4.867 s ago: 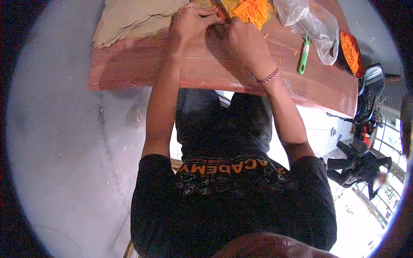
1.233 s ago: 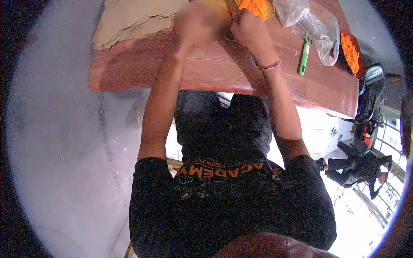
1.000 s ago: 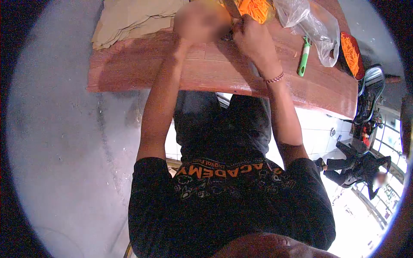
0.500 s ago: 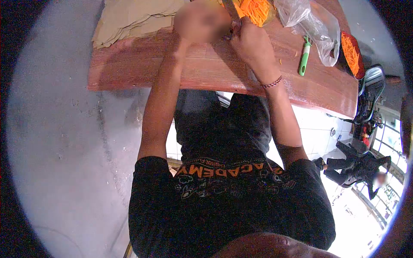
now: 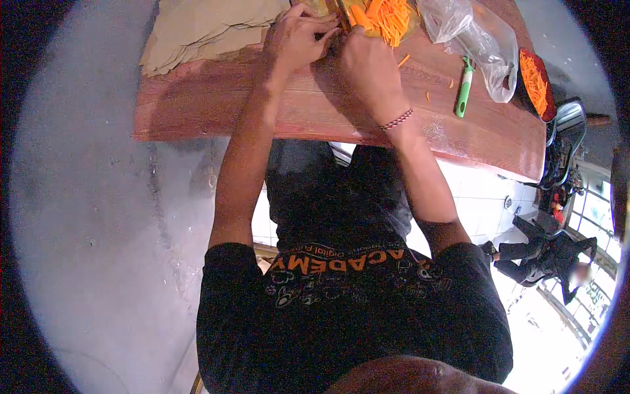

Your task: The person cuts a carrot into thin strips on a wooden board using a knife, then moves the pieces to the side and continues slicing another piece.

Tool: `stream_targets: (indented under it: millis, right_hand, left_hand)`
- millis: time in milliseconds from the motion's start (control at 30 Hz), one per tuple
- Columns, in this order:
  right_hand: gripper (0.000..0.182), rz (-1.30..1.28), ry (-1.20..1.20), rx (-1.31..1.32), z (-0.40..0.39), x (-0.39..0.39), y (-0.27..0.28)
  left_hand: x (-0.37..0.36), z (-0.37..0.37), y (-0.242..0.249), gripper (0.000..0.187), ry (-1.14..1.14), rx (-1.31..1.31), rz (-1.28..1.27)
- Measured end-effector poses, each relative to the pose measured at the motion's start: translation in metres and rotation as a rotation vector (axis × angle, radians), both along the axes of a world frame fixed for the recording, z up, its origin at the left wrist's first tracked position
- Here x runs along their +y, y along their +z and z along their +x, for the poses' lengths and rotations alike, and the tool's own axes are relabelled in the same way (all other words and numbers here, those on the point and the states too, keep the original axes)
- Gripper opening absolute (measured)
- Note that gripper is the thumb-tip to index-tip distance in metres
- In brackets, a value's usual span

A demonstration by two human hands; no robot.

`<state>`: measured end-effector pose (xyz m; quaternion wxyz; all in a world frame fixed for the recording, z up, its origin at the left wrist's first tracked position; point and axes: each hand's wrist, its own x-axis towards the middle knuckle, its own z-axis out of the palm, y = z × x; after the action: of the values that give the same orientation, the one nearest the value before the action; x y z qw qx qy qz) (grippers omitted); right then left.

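Note:
My right hand [image 5: 373, 69], with a braided bracelet at the wrist, is closed around a knife. The knife's blade [image 5: 343, 13] points away from me, and its handle is hidden in my fist. Just left of the blade, my left hand [image 5: 298, 41] has its fingers bent and drawn together; whatever they hold is hidden. Right of the blade, thin orange carrot strips [image 5: 394, 21] lie heaped with some larger carrot pieces [image 5: 361, 16] on a yellowish board, partly cut off by the top of the view.
Flattened brown cardboard [image 5: 207, 29] covers the table's [image 5: 197, 111] far left. A green-handled peeler [image 5: 464, 92] and a clear plastic bag [image 5: 485, 43] lie to the right. A dark tray of carrot strips [image 5: 535, 82] is at the right edge. Another person [image 5: 551, 256] is in the background.
My right hand and the knife have shifted left, closer to my left hand. A loose carrot strip now shows on the table beside my right hand.

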<state>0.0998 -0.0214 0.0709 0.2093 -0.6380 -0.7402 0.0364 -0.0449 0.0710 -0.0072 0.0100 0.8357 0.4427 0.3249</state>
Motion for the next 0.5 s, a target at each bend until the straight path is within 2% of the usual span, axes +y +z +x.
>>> stream_targets:
  millis: [67, 133, 200, 267, 300, 367, 433, 500]
  right_hand:
    - [0.032, 0.011, 0.09, -0.058, 0.005, 0.006, -0.009]
    - [0.031, 0.014, 0.109, -0.057, 0.009, 0.005, 0.005]
    - [0.032, 0.017, 0.129, -0.053, 0.012, 0.009, 0.004]
    - [0.036, 0.071, 0.168, -0.224, 0.018, 0.027, -0.016]
    - [0.036, 0.074, 0.167, -0.225, 0.024, 0.031, -0.016]
    - [0.04, -0.017, 0.077, 0.129, 0.036, 0.04, -0.017]
    - [0.04, -0.044, 0.051, 0.183, 0.042, 0.049, -0.022]
    - [0.04, -0.07, 0.024, 0.241, 0.045, 0.055, -0.025]
  left_hand:
    - [0.001, -0.002, -0.005, 0.025, -0.004, 0.011, -0.001]
    - [0.002, 0.0, -0.008, 0.027, -0.009, 0.003, 0.153]
    - [0.004, 0.0, -0.008, 0.027, -0.016, 0.02, 0.114]
    - [0.001, 0.001, -0.004, 0.027, -0.021, 0.037, 0.076]
    - [-0.003, 0.005, 0.002, 0.027, 0.007, 0.032, 0.026]
    - [-0.001, 0.006, 0.004, 0.027, 0.035, 0.027, -0.02]
    - [0.006, 0.003, -0.004, 0.027, -0.074, 0.035, 0.104]
    - [0.003, 0.005, -0.006, 0.027, -0.044, -0.001, 0.039]
